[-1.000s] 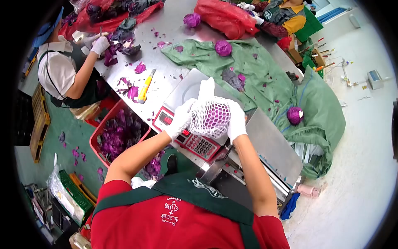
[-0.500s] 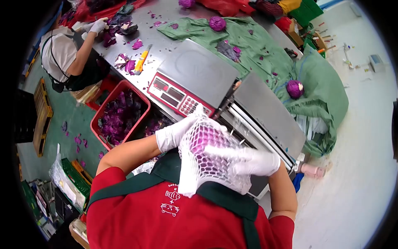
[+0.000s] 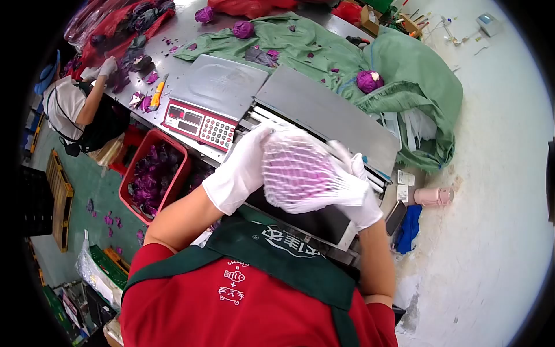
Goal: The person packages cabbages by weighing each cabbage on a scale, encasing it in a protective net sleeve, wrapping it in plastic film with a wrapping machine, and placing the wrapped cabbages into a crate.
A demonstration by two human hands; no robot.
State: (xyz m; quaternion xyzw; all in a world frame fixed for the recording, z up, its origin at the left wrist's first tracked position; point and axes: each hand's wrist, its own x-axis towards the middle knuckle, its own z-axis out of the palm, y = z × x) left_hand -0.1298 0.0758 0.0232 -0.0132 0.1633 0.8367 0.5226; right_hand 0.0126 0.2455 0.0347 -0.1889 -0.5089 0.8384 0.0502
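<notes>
A purple cabbage (image 3: pixel 292 172) sits inside a stretched white foam net sleeve (image 3: pixel 341 189), held in front of my chest. My gloved left hand (image 3: pixel 240 168) grips the netted cabbage at its left side, fingers toward the top edge. On the other side, my gloved right hand (image 3: pixel 364 199) is closed around the gathered end of the net; some of its fingers are hidden behind it. Just beyond my hands is a wrapping machine with a flat metal plate (image 3: pixel 324 107) and rollers. A scale with a red-edged keypad panel (image 3: pixel 199 124) stands to its left.
A red crate (image 3: pixel 179 188) of purple leaves stands at left, near a co-worker (image 3: pixel 87 110) handling leaves. A yellow cutter (image 3: pixel 158 92) lies on the metal table. Loose cabbages (image 3: pixel 370 81) rest on green cloth (image 3: pixel 324 46). A pink bottle (image 3: pixel 433 196) stands at right.
The netted cabbage has turned, and its gathered end now points right. My right hand has gone from lying across the net to gripping that end. The view has shifted toward the right.
</notes>
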